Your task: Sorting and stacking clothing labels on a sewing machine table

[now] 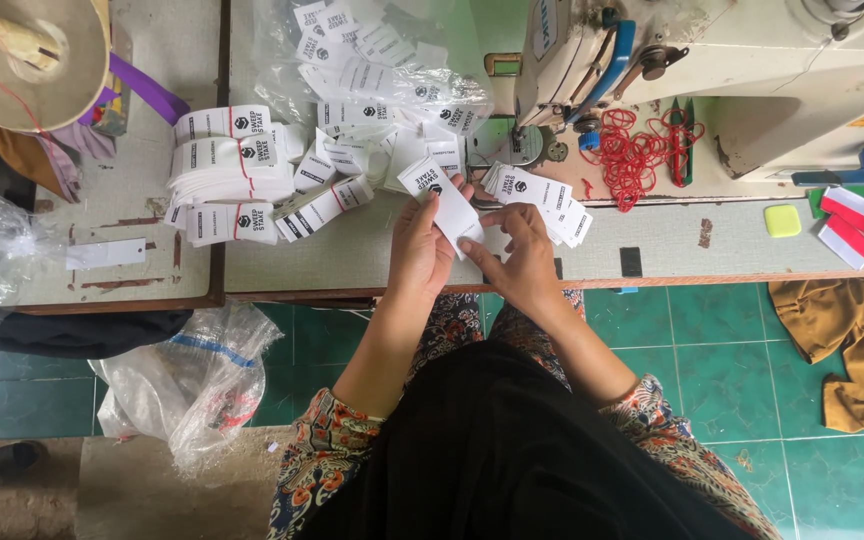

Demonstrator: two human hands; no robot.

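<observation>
Seen from above, a person seated at a pale worktable (372,255) holds a small stack of white woven fabric labels with black printing (444,205) just over the table's near edge. The left hand (420,250) is closed around the stack's lower end, thumb on top. The right hand (517,262) pinches the bottom corner with narrowed fingertips. The labels look thin, light and floppy, probably smooth enough to slide apart, so a firm pinch across the flat faces near one end seems the safest hold. More labels lie near: bundles tied with red bands (227,170), a loose fan (542,200) beside the right hand, and a clear plastic bag of them (372,60). Red rubber bands (637,150) sit by a cream sewing machine (712,70).
</observation>
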